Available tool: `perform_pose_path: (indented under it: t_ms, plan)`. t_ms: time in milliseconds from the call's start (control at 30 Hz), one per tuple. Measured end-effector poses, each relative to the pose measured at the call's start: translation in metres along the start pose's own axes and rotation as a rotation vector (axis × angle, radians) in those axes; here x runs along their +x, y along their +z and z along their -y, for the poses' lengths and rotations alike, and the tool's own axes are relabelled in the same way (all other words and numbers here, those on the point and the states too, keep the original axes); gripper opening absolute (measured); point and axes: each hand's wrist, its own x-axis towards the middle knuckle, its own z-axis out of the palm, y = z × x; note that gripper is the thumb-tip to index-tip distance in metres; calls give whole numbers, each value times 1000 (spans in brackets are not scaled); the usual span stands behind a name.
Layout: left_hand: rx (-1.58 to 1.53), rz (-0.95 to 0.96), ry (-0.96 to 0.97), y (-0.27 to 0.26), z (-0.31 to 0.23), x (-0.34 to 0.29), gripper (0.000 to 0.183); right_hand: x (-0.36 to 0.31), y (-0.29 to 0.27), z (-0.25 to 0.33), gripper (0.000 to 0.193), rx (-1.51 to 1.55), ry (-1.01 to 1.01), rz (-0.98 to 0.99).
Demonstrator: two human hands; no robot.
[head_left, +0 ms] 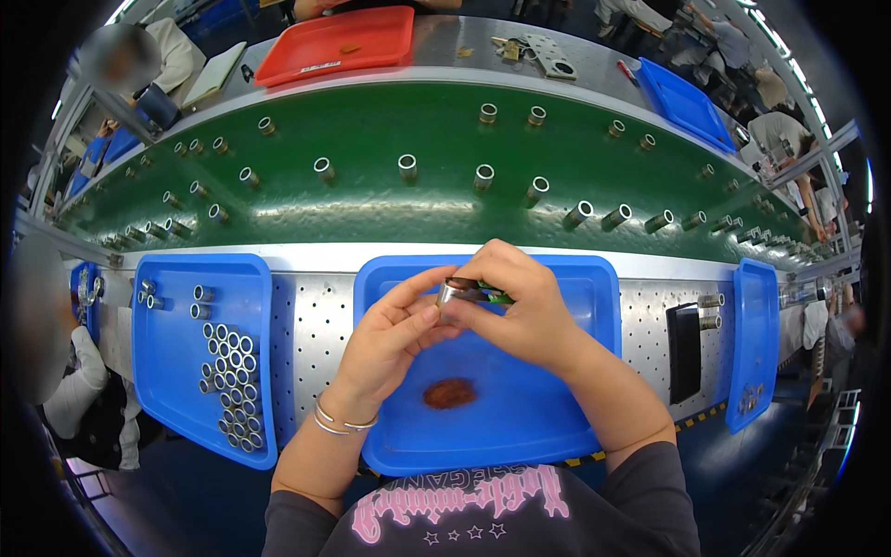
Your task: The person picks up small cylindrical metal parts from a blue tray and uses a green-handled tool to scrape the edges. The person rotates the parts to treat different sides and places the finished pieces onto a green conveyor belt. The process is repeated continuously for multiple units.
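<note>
My left hand [390,330] grips a short metal sleeve [448,295] between thumb and fingers, above the middle blue tray [487,450]. Close against it, my right hand [524,302] is closed on a slim tool with green and black parts [497,296]. The tool's near end meets the sleeve's mouth, but my fingers hide its tip and kind. A reddish-brown clump [449,394] lies on the floor of that tray, below my hands.
A blue tray [264,371] at left holds many metal sleeves. Upright sleeves stand on the green belt [371,200] ahead. At right are a black flat rectangular object [685,353], two sleeves and another blue tray [756,343]. A red tray [394,32] sits beyond the belt.
</note>
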Motion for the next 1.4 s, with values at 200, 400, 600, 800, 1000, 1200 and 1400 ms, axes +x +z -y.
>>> perform_pose_path:
  t_ms: [200,400,600,800,1000,1200,1400]
  plan:
    - [-88,46,-12,-4,-2,3,43,-2,5,-6,11,505,124,-155]
    - [-162,58,-13,-5,-5,3,43,-2,-14,-6,11,1060,406,117]
    - [-188,68,-6,-7,-2,1,38,-2,-7,2,10,760,390,36]
    - [-128,-161,116,-10,7,6,32,3,-5,7,13,36,211,143]
    - [-73,-175,130,-12,4,7,28,-9,3,-2,15,-226,136,633]
    - [-68,-174,132,-10,3,5,27,-15,16,5,10,-215,2,793]
    - [-57,-167,140,-9,1,5,26,-17,26,5,9,-330,-83,843]
